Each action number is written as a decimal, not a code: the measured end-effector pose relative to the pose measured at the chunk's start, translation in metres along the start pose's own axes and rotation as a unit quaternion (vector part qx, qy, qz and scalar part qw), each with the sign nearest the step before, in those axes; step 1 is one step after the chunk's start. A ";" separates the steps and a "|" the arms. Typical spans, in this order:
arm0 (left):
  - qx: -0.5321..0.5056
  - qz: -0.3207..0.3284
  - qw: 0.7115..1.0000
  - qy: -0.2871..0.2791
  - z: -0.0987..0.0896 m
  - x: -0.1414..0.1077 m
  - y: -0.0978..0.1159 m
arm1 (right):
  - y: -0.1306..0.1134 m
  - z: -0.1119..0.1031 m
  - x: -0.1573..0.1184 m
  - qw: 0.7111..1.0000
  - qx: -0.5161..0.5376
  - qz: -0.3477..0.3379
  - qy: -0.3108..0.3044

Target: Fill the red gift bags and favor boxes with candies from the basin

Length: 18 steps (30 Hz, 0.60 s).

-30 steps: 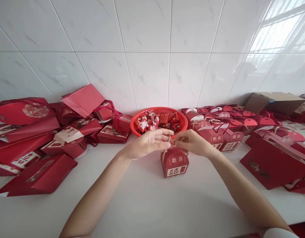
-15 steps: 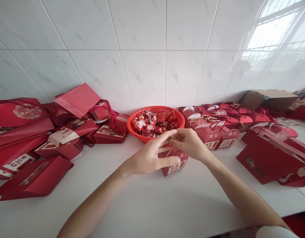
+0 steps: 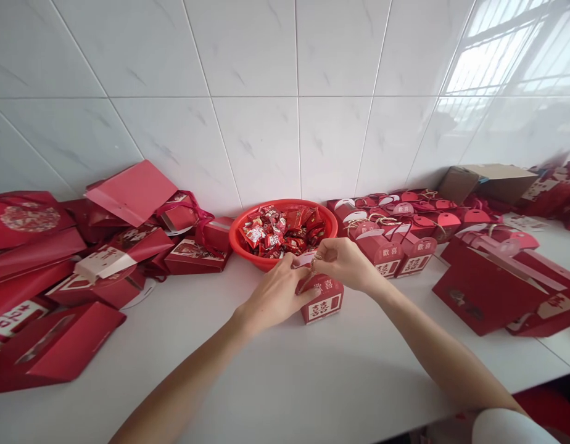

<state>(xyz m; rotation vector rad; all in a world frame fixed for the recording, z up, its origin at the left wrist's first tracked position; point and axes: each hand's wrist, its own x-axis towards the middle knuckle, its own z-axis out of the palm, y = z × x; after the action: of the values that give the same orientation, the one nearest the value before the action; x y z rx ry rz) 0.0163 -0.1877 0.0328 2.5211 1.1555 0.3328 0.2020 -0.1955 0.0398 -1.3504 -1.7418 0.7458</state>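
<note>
A small red gift box (image 3: 326,301) with white panels and printed characters stands upright on the white counter in front of me. My left hand (image 3: 272,295) is closed around the box's left side and top, its thumb across the front. My right hand (image 3: 344,262) pinches a twisted gold cord (image 3: 314,266) above the box's top flaps. Part of the lid and cord is hidden behind my fingers. Just behind my hands sits a red plastic basket (image 3: 234,237) holding many red-wrapped candies (image 3: 271,234).
Similar red boxes (image 3: 387,256) stand in rows behind and to the right. Larger red bags (image 3: 486,290) lie at the right, with a brown cardboard box (image 3: 488,179) behind. Red boxes and bags (image 3: 67,333) are piled at the left. A tiled wall (image 3: 252,123) backs the counter (image 3: 266,382).
My left fingers have come down from the top of the box to its side. My right hand now draws the gold cord up over the flaps. The view has shifted slightly right.
</note>
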 end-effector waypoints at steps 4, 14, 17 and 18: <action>0.015 0.007 1.000 0.001 0.001 0.000 0.000 | 0.001 -0.004 0.003 0.998 0.048 0.008 -0.033; 0.055 0.000 0.995 0.087 0.023 0.008 0.003 | 0.005 -0.012 0.002 0.976 0.208 0.028 -0.067; 0.021 0.020 0.993 0.118 0.028 0.011 0.002 | 0.006 -0.014 -0.005 0.964 0.256 0.040 -0.057; -0.001 0.034 0.990 0.134 0.029 0.011 0.002 | 0.007 -0.016 -0.007 0.961 0.270 0.040 -0.043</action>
<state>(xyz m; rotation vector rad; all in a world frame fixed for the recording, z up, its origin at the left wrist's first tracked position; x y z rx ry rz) 0.0352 -0.1863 0.0079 2.5751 1.1615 0.7077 0.2203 -0.2005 0.0408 -1.0229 -1.4044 1.2363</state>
